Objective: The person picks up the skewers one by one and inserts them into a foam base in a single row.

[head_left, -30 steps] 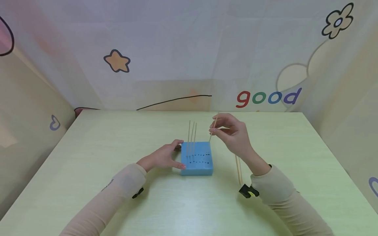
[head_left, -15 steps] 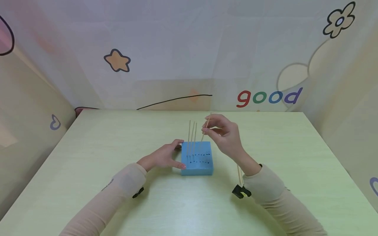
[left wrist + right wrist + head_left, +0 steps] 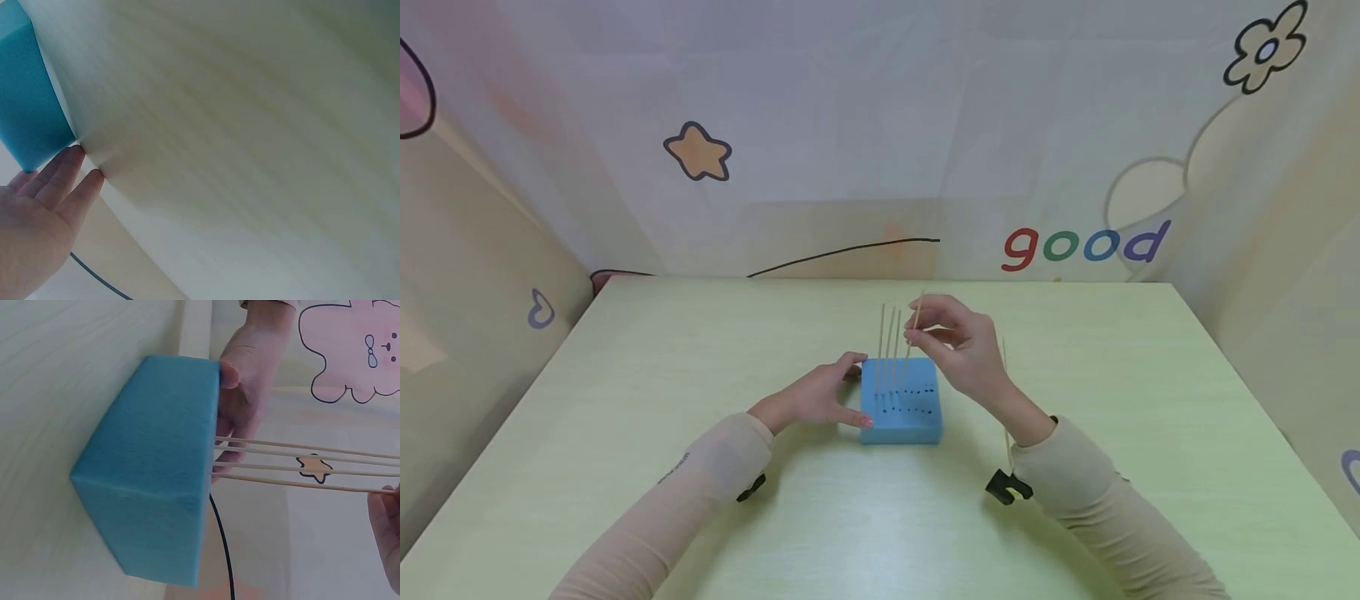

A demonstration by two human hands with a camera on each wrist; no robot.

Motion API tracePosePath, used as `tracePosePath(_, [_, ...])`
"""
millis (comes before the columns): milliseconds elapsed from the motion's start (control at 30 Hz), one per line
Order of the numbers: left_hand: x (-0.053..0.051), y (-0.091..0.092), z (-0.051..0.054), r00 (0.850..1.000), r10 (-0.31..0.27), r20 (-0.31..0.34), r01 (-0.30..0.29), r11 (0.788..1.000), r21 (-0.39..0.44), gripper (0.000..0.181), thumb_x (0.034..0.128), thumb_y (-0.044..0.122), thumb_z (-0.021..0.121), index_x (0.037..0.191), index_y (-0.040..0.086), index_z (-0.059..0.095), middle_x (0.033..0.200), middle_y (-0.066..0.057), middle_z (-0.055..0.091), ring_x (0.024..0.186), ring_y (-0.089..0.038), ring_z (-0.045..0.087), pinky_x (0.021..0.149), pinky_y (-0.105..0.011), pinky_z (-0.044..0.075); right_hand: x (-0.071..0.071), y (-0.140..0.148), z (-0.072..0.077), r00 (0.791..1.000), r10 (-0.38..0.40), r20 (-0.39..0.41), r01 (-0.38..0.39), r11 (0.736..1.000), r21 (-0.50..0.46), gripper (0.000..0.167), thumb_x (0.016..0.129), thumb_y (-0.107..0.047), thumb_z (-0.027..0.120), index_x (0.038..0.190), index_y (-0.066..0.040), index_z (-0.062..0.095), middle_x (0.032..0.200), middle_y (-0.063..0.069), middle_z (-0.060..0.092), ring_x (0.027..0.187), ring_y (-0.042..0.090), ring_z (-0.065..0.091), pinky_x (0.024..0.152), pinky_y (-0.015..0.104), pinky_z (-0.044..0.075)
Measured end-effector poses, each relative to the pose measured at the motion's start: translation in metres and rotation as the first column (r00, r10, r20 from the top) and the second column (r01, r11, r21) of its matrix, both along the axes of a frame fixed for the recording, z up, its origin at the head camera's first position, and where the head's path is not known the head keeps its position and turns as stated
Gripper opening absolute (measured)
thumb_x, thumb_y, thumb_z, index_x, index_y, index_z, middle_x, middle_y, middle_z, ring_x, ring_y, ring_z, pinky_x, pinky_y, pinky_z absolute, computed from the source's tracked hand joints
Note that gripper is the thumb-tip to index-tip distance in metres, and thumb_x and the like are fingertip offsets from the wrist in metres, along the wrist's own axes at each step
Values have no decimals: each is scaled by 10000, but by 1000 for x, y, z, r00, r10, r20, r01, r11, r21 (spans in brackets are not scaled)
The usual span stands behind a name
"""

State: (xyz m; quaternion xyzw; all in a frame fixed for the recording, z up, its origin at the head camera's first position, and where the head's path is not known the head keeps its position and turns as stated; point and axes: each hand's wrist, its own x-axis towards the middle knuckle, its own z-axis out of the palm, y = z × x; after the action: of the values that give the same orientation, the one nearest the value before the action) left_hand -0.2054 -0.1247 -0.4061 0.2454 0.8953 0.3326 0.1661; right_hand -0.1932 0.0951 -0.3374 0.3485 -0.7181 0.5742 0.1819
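A blue foam block (image 3: 901, 429) with rows of small dark holes sits on the table. My left hand (image 3: 816, 396) holds its left side, thumb at the near corner and fingers toward the far corner; the left wrist view shows several fingertips against the foam (image 3: 31, 94). Three thin wooden sticks (image 3: 881, 342) stand upright in the block's left part. Just right of them, my right hand (image 3: 962, 350) pinches another wooden stick (image 3: 906, 362) by its upper part. In the right wrist view this stick's (image 3: 300, 483) lower end meets the block's top; depth inside is hidden.
Loose wooden sticks (image 3: 1005, 358) lie on the table to the right, partly hidden by my right wrist. The pale table (image 3: 625, 400) ends at a printed cloth backdrop (image 3: 835, 125). A dark camera mount (image 3: 1007, 486) hangs at my right cuff.
My right hand has moved left with the pinched stick, from the block's far right corner to beside the three standing sticks. The left hand and block have stayed put.
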Motion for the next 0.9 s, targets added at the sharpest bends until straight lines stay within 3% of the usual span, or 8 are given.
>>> tracePosePath(600, [0,0,-1,1000,6,12,-6,1000,7,944,705,344,780,1398,24,226,1339,-187,427,1256,-277,378,1051,-403,259,0,-5,-13,999,-25,-39,29,993,113,257,790,62,654,1033,7,589,832,143,667,743,222,645,649,305,537])
tracePosePath(900, [1,0,0,1000,18,18,-18,1000,-5,944,698,363,781,1398,46,233,1344,-169,428,1256,-265,377,1052,-394,259,4,3,-9,1000,-12,-18,14,991,132,321,765,73,675,1065,21,572,865,130,659,785,222,642,681,307,534])
